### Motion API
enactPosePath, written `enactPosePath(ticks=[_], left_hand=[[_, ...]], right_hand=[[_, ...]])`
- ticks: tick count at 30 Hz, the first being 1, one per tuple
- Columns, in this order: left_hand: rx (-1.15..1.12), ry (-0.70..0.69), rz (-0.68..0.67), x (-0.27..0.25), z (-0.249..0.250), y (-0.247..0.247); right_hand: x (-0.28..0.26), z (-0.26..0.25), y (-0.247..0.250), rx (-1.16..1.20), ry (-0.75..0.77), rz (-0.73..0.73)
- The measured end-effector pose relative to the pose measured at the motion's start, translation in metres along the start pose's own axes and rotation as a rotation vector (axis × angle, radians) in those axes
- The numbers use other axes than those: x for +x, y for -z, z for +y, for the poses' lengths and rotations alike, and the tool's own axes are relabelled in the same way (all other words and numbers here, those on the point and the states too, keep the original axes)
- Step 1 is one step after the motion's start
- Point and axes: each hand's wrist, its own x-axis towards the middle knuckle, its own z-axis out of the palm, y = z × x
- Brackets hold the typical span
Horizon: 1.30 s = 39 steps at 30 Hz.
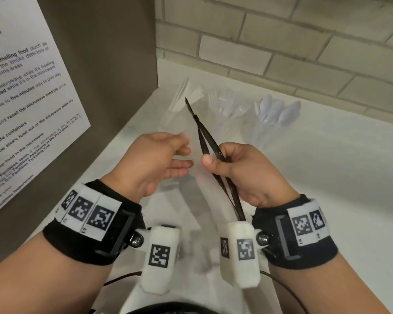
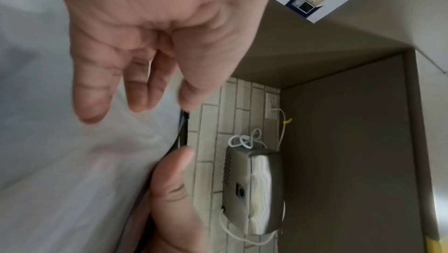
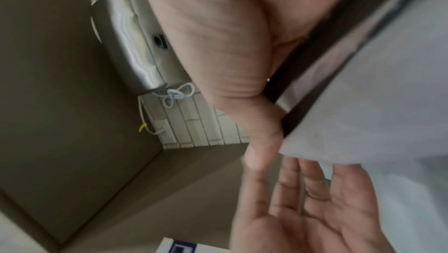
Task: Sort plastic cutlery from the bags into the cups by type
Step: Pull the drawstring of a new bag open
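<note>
My right hand [image 1: 241, 171] gripped a bundle of black plastic knives [image 1: 210, 152], fingers and thumb curled round the middle of the handles. The blades crossed above my thumb and pointed toward the far left, the tips level with the leftmost cup; the handle ends ran down past my wrist to the white wrist-camera housing [image 1: 239, 252]. My left hand [image 1: 154, 162] stood just beside the knives on the left, palm turned toward them, fingers loosely extended and holding nothing; its fingertips were blurred.

Three clear plastic cups stood in a row on the white countertop [image 1: 327, 177], beyond my hands and near the pale brick-tiled wall [image 1: 281, 46]. The left cup [image 1: 168, 109] held white plastic knives [image 1: 179, 96], the middle cup [image 1: 227, 114] clear plastic forks [image 1: 225, 100], and the right cup [image 1: 266, 128] translucent white plastic spoons [image 1: 279, 109]. The cups stood near one another; whether they touched could not be told.

A clear plastic bag [image 1: 191, 193] lay on the countertop under my wrists, its outline faint. At far left a printed white notice [image 1: 21, 98] hung on a grey-brown panel [image 1: 114, 53]. In the left wrist view a brushed-metal wall dispenser [image 2: 254, 190] with a white cord [image 2: 247, 140] was mounted on the tiles.
</note>
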Motion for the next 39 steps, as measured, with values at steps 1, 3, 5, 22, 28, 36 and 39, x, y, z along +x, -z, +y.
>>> enactPosePath(ticks=[1, 3, 5, 22, 28, 36, 39], left_hand=[[0.052, -0.004, -0.034, -0.001, 0.0, 0.0], [0.208, -0.048, -0.077, -0.003, -0.001, -0.004], [0.247, -0.079, -0.038, -0.003, -0.003, -0.006], [0.175, -0.087, -0.053, 0.008, -0.004, 0.024], [-0.191, 0.076, -0.069, 0.006, -0.007, 0.013], [-0.583, 0.332, -0.278, 0.007, -0.012, 0.011], [-0.249, 0.239, -0.003, 0.012, -0.022, 0.007]], right_hand=[[-0.001, -0.001, -0.001, -0.02, 0.016, -0.015], [-0.004, -0.002, -0.007, -0.064, 0.034, -0.047], [-0.004, -0.004, -0.011, -0.057, 0.017, -0.021], [-0.006, 0.001, 0.03, -0.122, -0.333, 0.023], [0.002, 0.023, 0.015, 0.604, -0.355, 0.093], [0.007, 0.008, 0.024, 0.827, -0.313, -0.131], [0.015, 0.007, 0.021, 0.848, -0.231, -0.007]])
